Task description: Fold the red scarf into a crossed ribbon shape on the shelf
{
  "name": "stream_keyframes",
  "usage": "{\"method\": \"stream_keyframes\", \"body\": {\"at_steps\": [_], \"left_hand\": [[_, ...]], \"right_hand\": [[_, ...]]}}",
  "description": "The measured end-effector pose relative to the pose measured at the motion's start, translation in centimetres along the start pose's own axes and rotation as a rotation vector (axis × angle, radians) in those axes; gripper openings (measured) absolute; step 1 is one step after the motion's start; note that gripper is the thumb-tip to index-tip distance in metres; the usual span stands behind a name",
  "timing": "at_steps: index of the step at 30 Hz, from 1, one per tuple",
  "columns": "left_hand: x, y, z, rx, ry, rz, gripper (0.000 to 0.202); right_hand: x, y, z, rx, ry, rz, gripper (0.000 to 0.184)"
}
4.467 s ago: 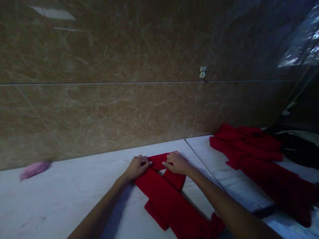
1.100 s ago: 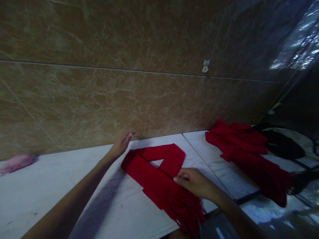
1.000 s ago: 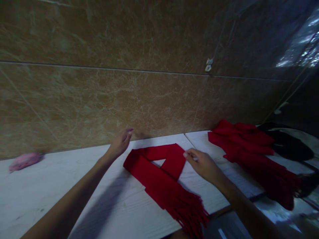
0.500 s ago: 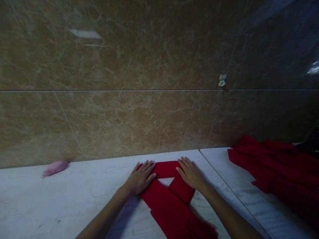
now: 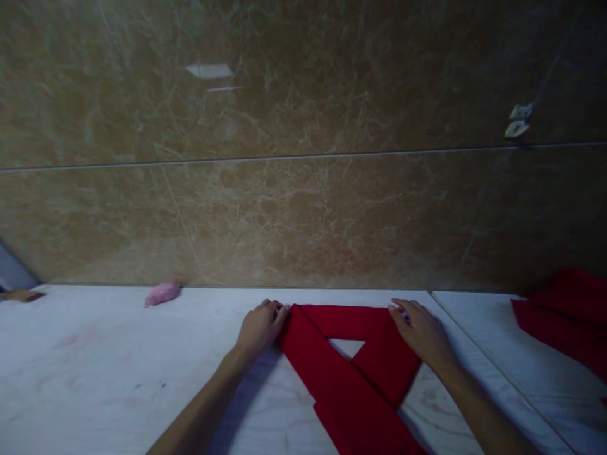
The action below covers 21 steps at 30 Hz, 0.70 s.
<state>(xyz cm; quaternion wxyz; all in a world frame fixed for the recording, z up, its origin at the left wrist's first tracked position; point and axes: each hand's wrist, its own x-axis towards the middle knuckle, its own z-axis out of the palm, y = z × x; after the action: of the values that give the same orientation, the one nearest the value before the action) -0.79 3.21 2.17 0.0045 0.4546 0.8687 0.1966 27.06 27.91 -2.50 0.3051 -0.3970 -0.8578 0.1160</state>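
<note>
Where the red scarf (image 5: 351, 373) lies folded into a triangle on the white desk (image 5: 104, 373), near its back edge, both hands pin the far corners, seemingly to keep the folds flat. Left hand (image 5: 258, 325) fingers curl on the left corner; right hand (image 5: 422, 328) fingers press together on the right. Beyond, a pink scrap (image 5: 162, 294) meets the marble wall (image 5: 303, 158).

Both hands (image 5: 260, 325) slid apart to the scarf's (image 5: 351, 366) corners.
</note>
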Motion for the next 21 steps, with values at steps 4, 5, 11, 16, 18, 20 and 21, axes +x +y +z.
{"method": "stream_keyframes", "body": {"at_steps": [4, 5, 11, 16, 18, 20, 21], "left_hand": [[0.0, 0.9, 0.8, -0.034, 0.005, 0.001, 0.04], [0.0, 1.0, 1.0, -0.053, 0.0, -0.004, 0.037], [0.0, 1.1, 1.3, -0.122, -0.038, -0.03, 0.029], [-0.2, 1.2, 0.7, -0.093, -0.053, -0.022, 0.03], [-0.2, 0.9, 0.5, -0.081, -0.08, -0.029, 0.034], [0.0, 0.5, 0.4, -0.077, -0.084, -0.039, 0.04], [0.1, 0.2, 0.5, -0.087, -0.07, -0.04, 0.042]], "right_hand": [[-0.2, 0.4, 0.4, -0.079, -0.07, 0.042, 0.047], [-0.2, 0.3, 0.5, -0.092, -0.08, 0.042, 0.046], [-0.2, 0.1, 0.7, -0.101, -0.098, 0.071, 0.046], [-0.2, 0.0, 0.8, -0.08, -0.097, 0.065, 0.043], [-0.3, -0.1, 0.7, -0.037, -0.095, 0.051, 0.043], [-0.2, -0.1, 0.7, -0.008, -0.084, 0.041, 0.043], [-0.2, -0.1, 0.7, -0.004, -0.077, 0.038, 0.044]]}}
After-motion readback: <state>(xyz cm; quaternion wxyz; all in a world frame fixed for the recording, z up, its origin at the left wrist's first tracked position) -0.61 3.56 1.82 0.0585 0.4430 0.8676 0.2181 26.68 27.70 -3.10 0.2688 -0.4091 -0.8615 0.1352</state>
